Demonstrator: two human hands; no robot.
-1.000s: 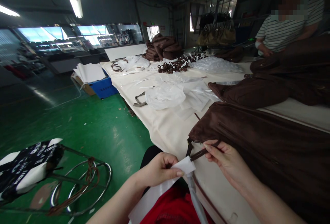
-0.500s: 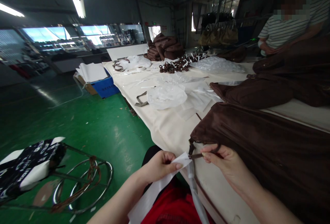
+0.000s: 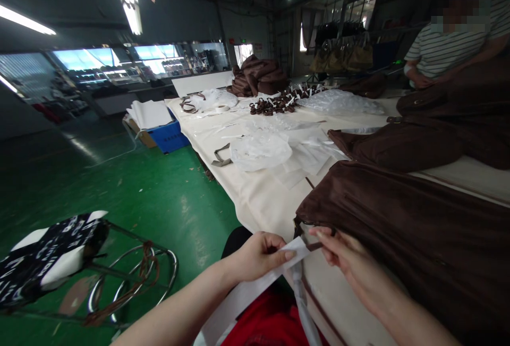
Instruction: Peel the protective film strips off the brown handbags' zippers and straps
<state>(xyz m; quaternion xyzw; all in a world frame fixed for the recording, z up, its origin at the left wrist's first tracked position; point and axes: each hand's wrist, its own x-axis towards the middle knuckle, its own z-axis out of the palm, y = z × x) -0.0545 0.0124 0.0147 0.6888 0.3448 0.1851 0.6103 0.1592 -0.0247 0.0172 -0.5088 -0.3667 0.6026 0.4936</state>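
Left grip: the left grip [image 3: 266, 255] is closed, thumb pressed flat on a white strip [image 3: 245, 298].
White strip: its upper end sticks out past the left grip toward the right one; the rest slants down and back, below the left forearm.
Right grip: the right grip [image 3: 340, 250] is nearly closed, with a brown strap [image 3: 315, 247] between the fingers; blur hides the exact contact.
Brown strap: between the two grips, its near end at the tip of the white strip.
Brown bag [image 3: 390, 202]: beyond and to the right of the right grip, lying on the pale surface [image 3: 257, 192].
Translucent tube [image 3: 305, 301]: hanging just below the gap between the grips.
Plastic bag [image 3: 261, 149]: on the surface, well beyond both grips.
Stool [image 3: 51, 255]: well left of the left grip, on the green floor [image 3: 167, 197].
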